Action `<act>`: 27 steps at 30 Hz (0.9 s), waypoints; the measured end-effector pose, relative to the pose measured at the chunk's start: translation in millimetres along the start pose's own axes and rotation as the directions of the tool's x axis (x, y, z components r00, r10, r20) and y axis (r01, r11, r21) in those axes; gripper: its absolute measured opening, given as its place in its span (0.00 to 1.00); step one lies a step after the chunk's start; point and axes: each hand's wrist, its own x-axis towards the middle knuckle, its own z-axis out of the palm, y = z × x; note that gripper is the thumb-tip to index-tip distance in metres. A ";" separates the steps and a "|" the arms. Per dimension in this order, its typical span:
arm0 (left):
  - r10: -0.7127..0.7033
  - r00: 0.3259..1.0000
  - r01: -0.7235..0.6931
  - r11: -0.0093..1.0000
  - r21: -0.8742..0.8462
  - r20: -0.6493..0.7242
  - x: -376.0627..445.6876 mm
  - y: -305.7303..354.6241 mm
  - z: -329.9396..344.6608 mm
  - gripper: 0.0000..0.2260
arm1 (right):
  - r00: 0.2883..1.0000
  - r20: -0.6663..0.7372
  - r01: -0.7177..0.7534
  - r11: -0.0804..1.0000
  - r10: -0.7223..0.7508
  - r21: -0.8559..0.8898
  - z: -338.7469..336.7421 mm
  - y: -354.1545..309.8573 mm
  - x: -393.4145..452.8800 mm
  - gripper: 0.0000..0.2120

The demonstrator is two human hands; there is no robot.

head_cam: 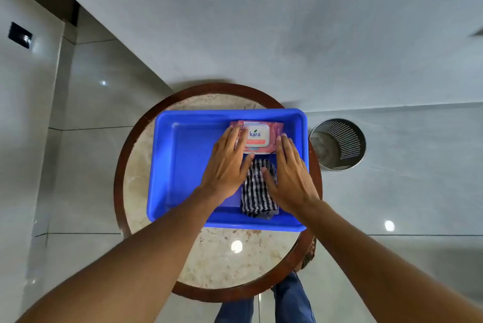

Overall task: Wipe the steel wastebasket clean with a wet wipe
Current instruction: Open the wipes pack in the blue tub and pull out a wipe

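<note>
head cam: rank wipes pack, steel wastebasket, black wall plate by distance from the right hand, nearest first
1. Wipes pack: in the blue tray, fingertips of the right hand at its right edge.
2. Steel wastebasket: on the floor, right of the table.
3. Black wall plate: far upper left.

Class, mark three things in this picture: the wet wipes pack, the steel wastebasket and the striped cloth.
wet wipes pack [256, 135], head view, on its white lid label.
steel wastebasket [345, 139], head view, on its perforated inner wall.
striped cloth [257, 192], head view, on its middle.

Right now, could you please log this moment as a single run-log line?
stage: fetching wipe | left hand: on wet wipe pack | right hand: at pack edge | pack: in blue tub | wastebasket: on floor, untouched
</note>
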 end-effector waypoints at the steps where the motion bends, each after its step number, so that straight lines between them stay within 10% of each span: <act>1: 0.023 1.000 -0.023 1.000 0.017 -0.011 8.6 -1.4 1.0 0.29 | 1.000 -0.018 0.010 1.000 -0.010 0.006 1.1 0.0 5.2 0.39; 27: 0.228 0.971 -0.236 0.963 0.126 0.079 49.4 -20.4 4.3 0.20 | 1.000 0.003 0.011 0.998 -0.011 -0.058 6.1 -6.0 27.7 0.30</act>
